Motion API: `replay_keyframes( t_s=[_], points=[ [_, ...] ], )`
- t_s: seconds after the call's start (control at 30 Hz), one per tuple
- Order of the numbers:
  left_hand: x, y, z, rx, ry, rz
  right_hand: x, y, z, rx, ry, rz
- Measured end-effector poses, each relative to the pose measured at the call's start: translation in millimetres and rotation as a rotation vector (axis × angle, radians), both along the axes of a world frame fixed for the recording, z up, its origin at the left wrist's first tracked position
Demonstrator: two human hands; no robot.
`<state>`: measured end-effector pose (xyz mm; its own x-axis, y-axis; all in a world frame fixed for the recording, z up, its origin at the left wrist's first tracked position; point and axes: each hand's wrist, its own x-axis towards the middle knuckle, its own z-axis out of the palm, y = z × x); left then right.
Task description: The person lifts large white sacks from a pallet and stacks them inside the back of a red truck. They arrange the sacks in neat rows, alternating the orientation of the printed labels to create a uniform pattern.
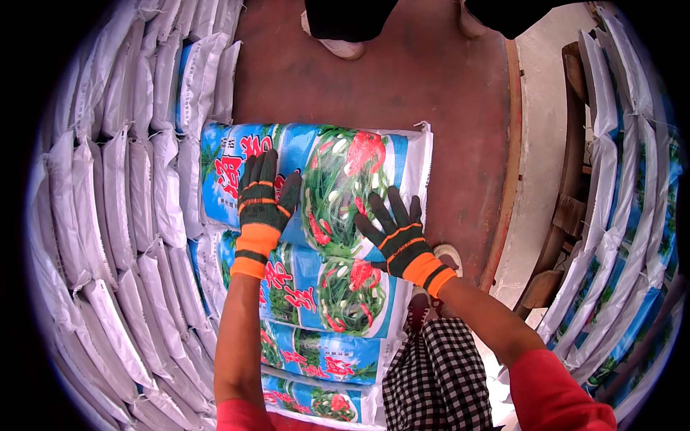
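Both my left hand (pixel 263 197) and right hand (pixel 399 233) lie on the central blue bag (pixel 323 188), at its nine and four o'clock, fingers outstretched. Stacked bags (pixel 115 197) rise at nine o'clock

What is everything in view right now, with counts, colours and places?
Printed bags: at least four, mostly blue, overlapping down the centre
Left stacks: many bags, mostly white, left side
Right stacks: several bags, white and blue, right side
Wooden frame: one, brown, beside right stacks
Floor surface: one, reddish-brown, top centre
Another person's legs: two, black, top edge
Pale shoes: two, below those legs
Checked garment: one, black-and-white, lower centre
Red sleeves: two, lower edge
Left hand: one, dark-and-orange glove, on top bag
Right hand: one, matching glove, same bag
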<state>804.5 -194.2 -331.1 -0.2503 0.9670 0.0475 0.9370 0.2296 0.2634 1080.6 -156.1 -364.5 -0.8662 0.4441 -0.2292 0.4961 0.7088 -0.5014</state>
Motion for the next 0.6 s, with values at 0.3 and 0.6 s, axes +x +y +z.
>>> replay_keyframes(
  t_s=[0.3,0.6],
  points=[
    [-4,72,-59,-0.335,0.208,-0.11,23,10,-26,0.037,0.107,0.097],
    [134,-2,-25,-0.151,-0.004,0.074,15,14,25,-0.013,-0.198,0.063]
  ],
)
